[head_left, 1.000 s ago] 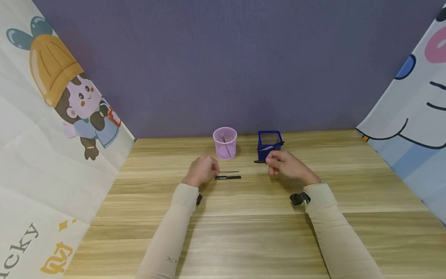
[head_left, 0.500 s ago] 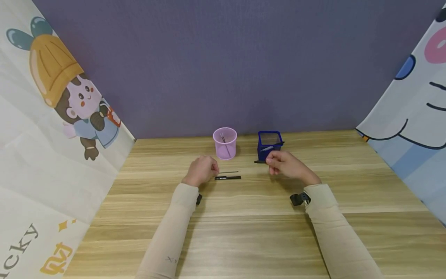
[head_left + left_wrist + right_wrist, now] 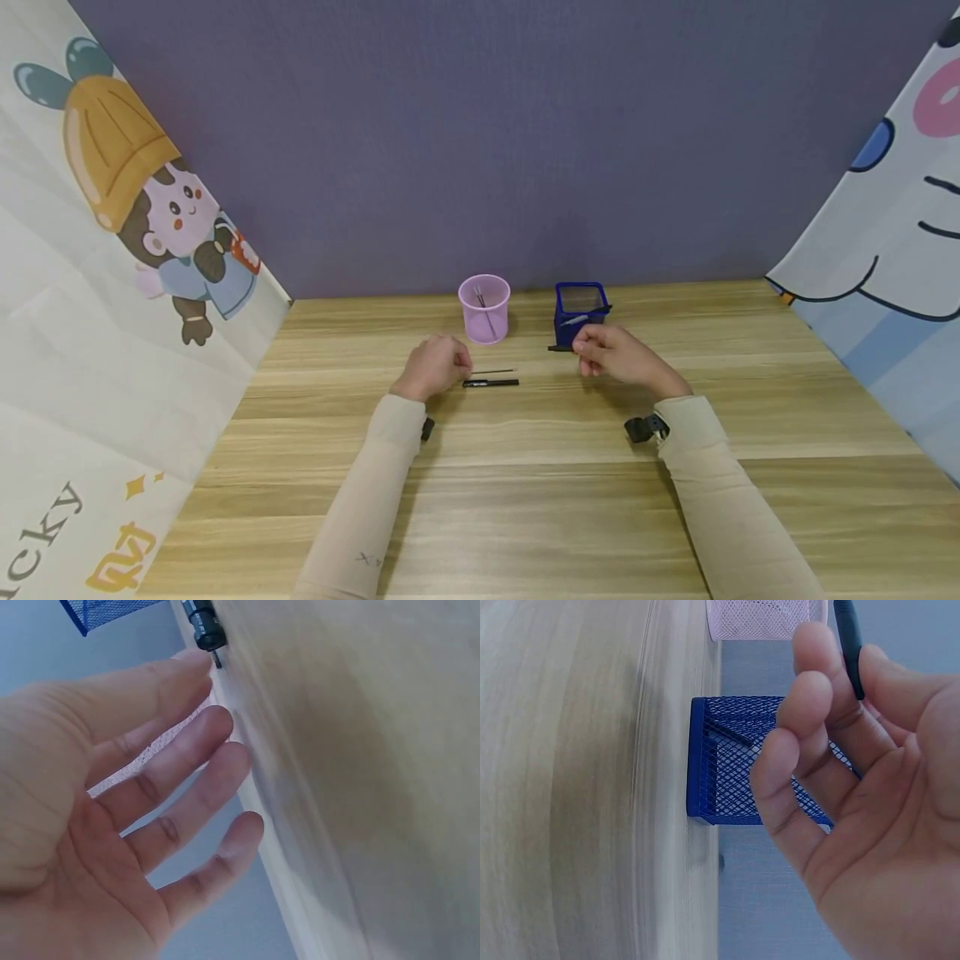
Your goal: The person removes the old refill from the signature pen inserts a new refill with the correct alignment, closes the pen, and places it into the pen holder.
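Note:
My left hand [image 3: 435,367] pinches one end of a thin dark rod [image 3: 492,371], which looks like a pen refill, between thumb and forefinger. Just in front of the rod, a black pen [image 3: 491,382] with pale lettering lies on the table. In the left wrist view only a short bit of the rod shows past the fingertips, beside the black end of a pen [image 3: 204,626]. My right hand [image 3: 611,354] pinches a short black pen part [image 3: 849,645] between thumb and forefinger; it points left, before the blue mesh holder [image 3: 580,287]. Its other end is hidden by the fingers.
Left of the blue holder, a pink mesh cup [image 3: 484,333] with a few thin sticks inside stands near the back of the wooden table [image 3: 525,500]. A pen [image 3: 588,316] slants inside the blue holder. A purple-grey panel [image 3: 525,150] rises behind.
The thin rod in my left hand has shifted slightly left and toward the front, closer to the lying pen. My right hand has stayed almost still.

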Demonstrator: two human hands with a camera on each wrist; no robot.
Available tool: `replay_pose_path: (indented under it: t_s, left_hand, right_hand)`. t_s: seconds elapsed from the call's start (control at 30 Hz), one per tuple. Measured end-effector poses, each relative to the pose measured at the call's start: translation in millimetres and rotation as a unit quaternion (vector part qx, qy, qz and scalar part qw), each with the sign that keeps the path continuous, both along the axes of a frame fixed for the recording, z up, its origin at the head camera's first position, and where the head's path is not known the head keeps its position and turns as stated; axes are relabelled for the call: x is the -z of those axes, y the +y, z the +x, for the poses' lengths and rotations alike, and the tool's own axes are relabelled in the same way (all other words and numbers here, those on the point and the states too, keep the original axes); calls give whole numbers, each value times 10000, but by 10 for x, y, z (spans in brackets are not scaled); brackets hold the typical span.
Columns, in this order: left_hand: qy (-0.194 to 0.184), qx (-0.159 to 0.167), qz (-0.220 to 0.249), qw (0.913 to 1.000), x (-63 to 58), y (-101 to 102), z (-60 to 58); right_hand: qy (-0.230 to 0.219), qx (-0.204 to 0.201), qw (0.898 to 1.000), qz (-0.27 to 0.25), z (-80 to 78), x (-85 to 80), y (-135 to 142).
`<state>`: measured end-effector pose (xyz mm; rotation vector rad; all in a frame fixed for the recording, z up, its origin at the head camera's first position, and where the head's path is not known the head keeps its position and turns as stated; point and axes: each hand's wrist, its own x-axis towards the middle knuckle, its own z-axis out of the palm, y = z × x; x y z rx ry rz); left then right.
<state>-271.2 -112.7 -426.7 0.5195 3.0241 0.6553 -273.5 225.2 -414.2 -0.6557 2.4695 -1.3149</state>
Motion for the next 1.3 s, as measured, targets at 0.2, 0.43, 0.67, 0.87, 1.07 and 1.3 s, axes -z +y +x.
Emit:
replay_pose_path:
  t_s: [0.2,0.43,0.67,0.87,1.07,1.3]
  left_hand:
    - [403,1,579,9975,-57,32,-41]
    - [844,-267,1517,9845,-212,133,-72]
    - [1362,-200,1160,9837,-474,207,-294]
    - [1308,-111,594,9896,-687,257,-550]
    - [931,96,-278,9952,-786,345,-772]
    - [863,184,-1420,9859,-800,394,-948]
  right_hand:
    - [95,-2,10000,22,14,-6,45]
    - [77,30,10000,4,32,-4,72]
    - [-18,114,9999,-19,19,7,83]
    - [28,-6,10000,-83,6,32,79]
    - [40,-33,9999,-146,-10,52,72]
    - [24,-34,10000,-84,2,28,24]
